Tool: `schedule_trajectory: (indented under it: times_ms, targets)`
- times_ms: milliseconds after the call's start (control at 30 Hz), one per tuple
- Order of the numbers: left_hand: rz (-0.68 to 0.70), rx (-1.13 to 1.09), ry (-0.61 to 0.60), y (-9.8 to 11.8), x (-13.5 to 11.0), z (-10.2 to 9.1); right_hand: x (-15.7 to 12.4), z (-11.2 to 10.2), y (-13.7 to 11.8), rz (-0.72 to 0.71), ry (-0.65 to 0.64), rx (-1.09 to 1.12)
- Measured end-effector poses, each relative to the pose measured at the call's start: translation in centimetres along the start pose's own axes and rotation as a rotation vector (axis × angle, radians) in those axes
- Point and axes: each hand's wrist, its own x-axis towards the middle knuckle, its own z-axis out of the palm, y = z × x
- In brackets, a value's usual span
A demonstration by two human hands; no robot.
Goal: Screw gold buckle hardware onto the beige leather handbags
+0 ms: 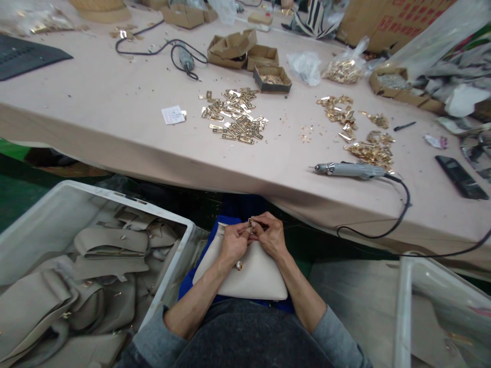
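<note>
Cream bag: the cream bag (pixel 261 281) is laid across the lap, on blue cloth (pixel 230 203), and serves as landmark.
Clasp: a gold-toned clasp (pixel 239 265) is set on the cream bag's upward face, nearer its far edge.
Left hand: the cream bag's far edge is gripped between the closed thumb and fingers of the left hand (pixel 233 242).
Right hand: a small metal piece (pixel 250 225) is pinched at that same edge by the right hand (pixel 270 235), fingers together; its exact fit against the edge cannot be told.
Bins: left of the cream bag, greyish bags (pixel 111 240) are heaped in a white bin (pixel 169 215); to its right, more bag material is held in a second bin (pixel 404 306).
Screwdriver: beyond the cream bag and to its right, a corded screwdriver (pixel 351 169) is rested on the table (pixel 126 97).
Metal plates: straight beyond the cream bag, flat metal plates (pixel 240 122) are spread in a pile, with a paper label (pixel 173 115) beside them.
Boxes: farther beyond the cream bag, small parts are contained in an open box (pixel 282 88).
Carton: farthest, to the cream bag's right, a large carton (pixel 395 23) is stood.
</note>
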Motion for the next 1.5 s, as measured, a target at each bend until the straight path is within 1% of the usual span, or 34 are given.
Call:
schedule_trajectory:
  times_ms: [267, 333, 400, 500, 567, 633, 733, 800, 933, 1067, 1167, 1233, 1267, 1333, 1400, 1433, 1467, 1500]
  targets:
    - [0.003, 0.018, -0.002, 0.3, -0.1, 0.1, 0.0, -0.1, -0.1, -0.028, -0.013, 0.008]
    - [-0.007, 0.01, -0.001, 0.3, -0.1, 0.1, 0.2, -0.3, -0.1, -0.004, -0.025, 0.023]
    - [-0.007, 0.001, -0.003, 0.2, -0.1, 0.1, 0.7, -0.6, -0.1, 0.065, -0.07, 0.059]
    - [0.011, 0.004, -0.016, 0.1, -0.1, 0.1, 1.5, -1.1, -0.3, 0.176, -0.195, 0.122]
    - [0.021, 0.008, -0.026, 0.4, -0.2, 0.1, 1.9, -1.3, -0.6, 0.189, -0.232, 0.131]
    - [0.029, 0.006, -0.027, 0.7, -0.5, 0.2, 1.9, -1.2, -0.9, 0.177, -0.213, 0.125]
    - [0.018, 0.019, -0.013, 0.7, -0.6, 0.1, 1.7, -0.8, -1.2, 0.207, -0.194, 0.143]
    - [0.006, 0.028, -0.001, 0.5, -0.4, -0.2, 1.7, -0.5, -1.2, 0.205, -0.177, 0.136]
    - [0.033, 0.068, 0.038, 0.2, 0.2, -0.4, 1.9, -0.2, -1.0, 0.176, -0.112, 0.075]
    - [0.004, 0.026, 0.057, 0.5, 0.0, -0.1, 1.8, 0.1, -1.3, 0.182, -0.103, 0.057]
    - [-0.021, -0.033, 0.054, 0.6, -0.1, 0.2, 1.5, -0.4, -2.4, 0.136, -0.06, -0.001]
    - [-0.03, -0.06, 0.049, 0.6, -0.1, 0.3, 1.3, -1.9, -3.9, 0.066, 0.03, -0.054]
    - [-0.034, -0.067, 0.05, 0.6, 0.0, 0.3, 1.3, -3.1, -4.9, 0.015, 0.1, -0.078]
    - [-0.046, -0.074, 0.061, 0.7, 0.0, 0.3, 1.5, -6.3, -7.1, -0.098, 0.284, -0.129]
    - [-0.053, -0.077, 0.057, 0.8, 0.0, 0.3, 2.3, -10.4, -9.0, -0.159, 0.509, -0.206]
    - [-0.053, -0.078, 0.053, 0.8, 0.0, 0.3, 3.0, -12.4, -9.8, -0.145, 0.621, -0.26]
    - [-0.052, -0.078, 0.046, 0.8, 0.0, 0.3, 3.8, -14.4, -10.3, -0.088, 0.716, -0.334]
    - [-0.053, -0.078, 0.039, 0.7, 0.1, 0.2, 4.8, -16.1, -10.7, 0.0, 0.766, -0.435]
